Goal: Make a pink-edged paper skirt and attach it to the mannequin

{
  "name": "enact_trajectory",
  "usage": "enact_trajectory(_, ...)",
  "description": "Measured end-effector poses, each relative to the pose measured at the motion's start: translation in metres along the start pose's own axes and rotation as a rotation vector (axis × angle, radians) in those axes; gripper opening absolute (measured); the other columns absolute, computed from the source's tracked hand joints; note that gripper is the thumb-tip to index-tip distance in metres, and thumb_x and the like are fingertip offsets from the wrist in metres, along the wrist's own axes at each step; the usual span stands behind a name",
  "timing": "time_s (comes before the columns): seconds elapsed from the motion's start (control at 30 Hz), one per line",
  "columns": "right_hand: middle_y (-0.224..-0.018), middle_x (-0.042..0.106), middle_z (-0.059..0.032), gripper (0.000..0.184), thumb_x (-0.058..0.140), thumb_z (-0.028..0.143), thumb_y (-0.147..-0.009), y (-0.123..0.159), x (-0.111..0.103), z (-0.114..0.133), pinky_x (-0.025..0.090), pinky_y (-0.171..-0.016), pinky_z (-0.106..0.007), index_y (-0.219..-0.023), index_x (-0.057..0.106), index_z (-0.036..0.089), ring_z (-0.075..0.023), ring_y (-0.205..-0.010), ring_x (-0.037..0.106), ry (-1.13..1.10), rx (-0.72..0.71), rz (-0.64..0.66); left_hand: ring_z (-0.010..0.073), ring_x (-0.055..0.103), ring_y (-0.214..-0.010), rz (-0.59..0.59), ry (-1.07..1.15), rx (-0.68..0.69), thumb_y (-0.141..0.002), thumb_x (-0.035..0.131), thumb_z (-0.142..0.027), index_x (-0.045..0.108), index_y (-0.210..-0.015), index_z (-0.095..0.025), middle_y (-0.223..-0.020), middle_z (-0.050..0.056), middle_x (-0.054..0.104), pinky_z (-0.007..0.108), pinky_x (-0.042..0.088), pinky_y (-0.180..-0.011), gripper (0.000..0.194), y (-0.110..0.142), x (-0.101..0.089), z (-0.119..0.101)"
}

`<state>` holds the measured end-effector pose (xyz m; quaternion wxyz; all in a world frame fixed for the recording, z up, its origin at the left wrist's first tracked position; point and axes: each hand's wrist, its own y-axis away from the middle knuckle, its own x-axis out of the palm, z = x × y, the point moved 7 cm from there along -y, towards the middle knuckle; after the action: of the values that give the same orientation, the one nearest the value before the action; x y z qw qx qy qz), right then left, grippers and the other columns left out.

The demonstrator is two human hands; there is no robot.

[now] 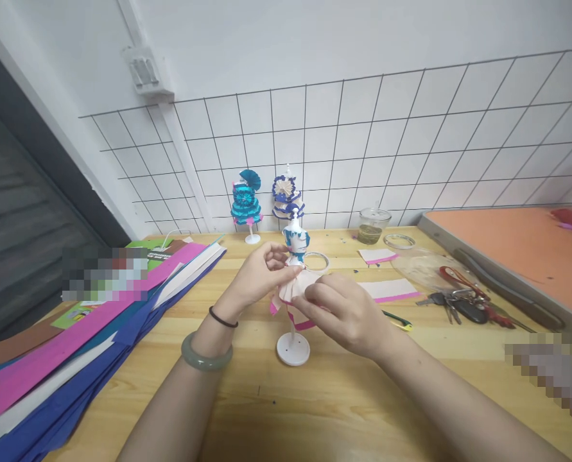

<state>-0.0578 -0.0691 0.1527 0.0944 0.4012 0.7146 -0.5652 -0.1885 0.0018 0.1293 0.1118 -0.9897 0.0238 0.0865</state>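
Note:
A small white dress form (295,239) with blue paper around its bust stands upright on a round white base (293,351). Around its waist sits a pleated cream paper skirt (293,287) with a pink edge. My left hand (261,276) is closed at the waist, its thumb pressing the top of the pleats. On the skirt's right side, my right hand (350,314) pinches the paper between bent fingers. Those fingers hide part of the skirt. A roll of clear tape (317,262) lies behind the form.
Two dressed forms, one teal (246,204) and one cream and blue (286,189), stand by the wall. Coloured paper sheets (97,301) lie left. To the right are pink-edged strips (389,290), a cutter (398,320), keys (459,305) and a glass cup (373,226).

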Motion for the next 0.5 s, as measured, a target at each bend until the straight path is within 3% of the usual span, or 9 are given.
enact_trajectory(0.17, -0.064, 0.053, -0.0040, 0.020, 0.041, 0.011, -0.088, 0.003, 0.007, 0.003, 0.033, -0.052, -0.030, -0.086, 0.061, 0.014, -0.0153, -0.061, 0.042, -0.040, -0.024, 0.031, 0.0140, 0.059, -0.078, -0.065, 0.017, -0.017, -0.063, 0.074, -0.032, 0.039, -0.114, -0.018, -0.087, 0.003, 0.058, 0.027, 0.048, -0.068, 0.064, -0.002, -0.007, 0.005)
enact_trajectory(0.33, -0.065, 0.055, -0.0040, 0.018, 0.044, 0.010, -0.087, 0.005, 0.010, 0.003, 0.036, -0.054, -0.030, -0.090, 0.061, 0.014, -0.0150, -0.061, 0.045, -0.059, -0.010, 0.020, 0.0145, 0.060, -0.079, -0.086, 0.025, -0.011, -0.063, 0.074, -0.032, 0.039, -0.115, -0.018, -0.087, 0.003, 0.059, 0.028, 0.048, -0.069, 0.064, 0.000, -0.007, 0.002)
enact_trajectory(0.5, -0.075, 0.061, -0.0051, 0.029, 0.049, 0.010, -0.084, 0.011, 0.014, 0.002, 0.041, -0.059, -0.031, -0.114, 0.052, 0.013, -0.0162, -0.069, 0.053, -0.101, -0.011, 0.026, 0.0127, 0.058, -0.078, -0.096, 0.025, 0.024, -0.065, 0.072, -0.032, 0.040, -0.115, -0.019, -0.088, 0.003, 0.058, 0.026, 0.048, -0.068, 0.061, 0.000, -0.010, -0.001)
